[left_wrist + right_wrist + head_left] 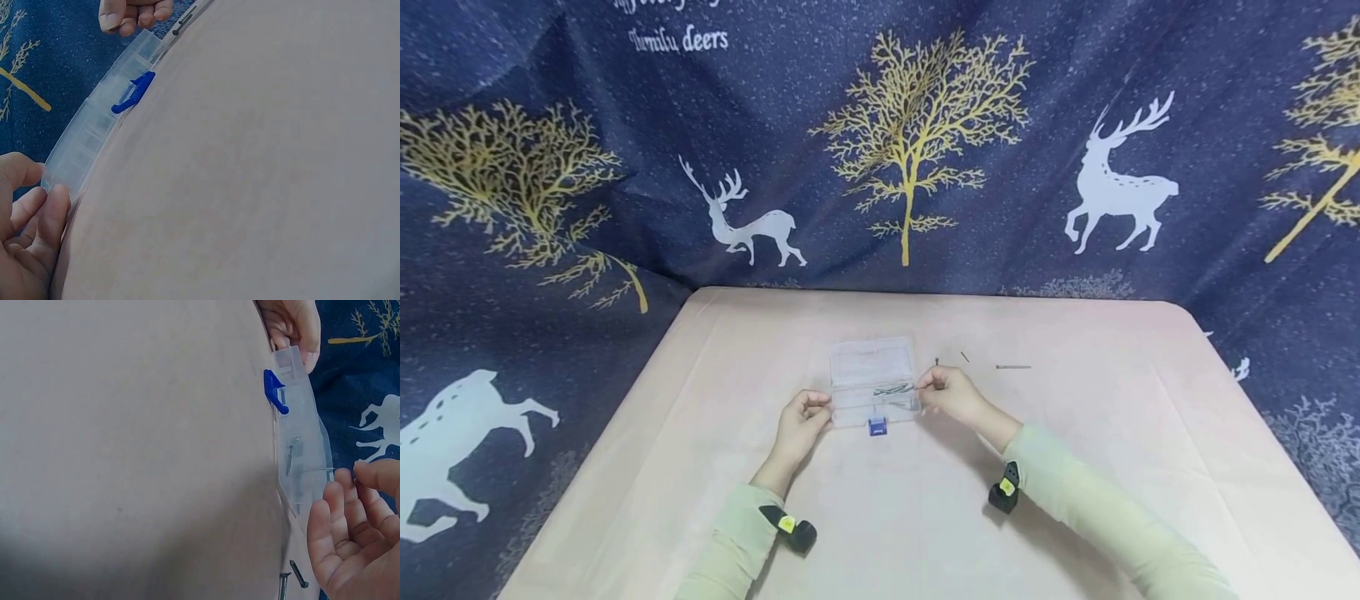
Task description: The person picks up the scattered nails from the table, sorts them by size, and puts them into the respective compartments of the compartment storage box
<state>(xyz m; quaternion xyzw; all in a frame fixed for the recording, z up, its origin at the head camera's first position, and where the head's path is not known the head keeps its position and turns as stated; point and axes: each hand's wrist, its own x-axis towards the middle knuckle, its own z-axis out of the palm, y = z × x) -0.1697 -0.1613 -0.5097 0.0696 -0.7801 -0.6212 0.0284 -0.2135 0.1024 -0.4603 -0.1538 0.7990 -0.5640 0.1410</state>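
Clear plastic box (852,397) sits at 6 o'clock in the head view, left hand (802,423) gripping its 8 o'clock end, right hand (953,395) at 3 o'clock pinching a thin nail (326,469), best kept low and level while the left grip stays firm.

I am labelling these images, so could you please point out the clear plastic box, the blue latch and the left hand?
Clear plastic box (871,362), head view: inner face of its opened lid.
Blue latch (877,427), head view: middle of its face.
Left hand (799,426), head view: back of the hand.
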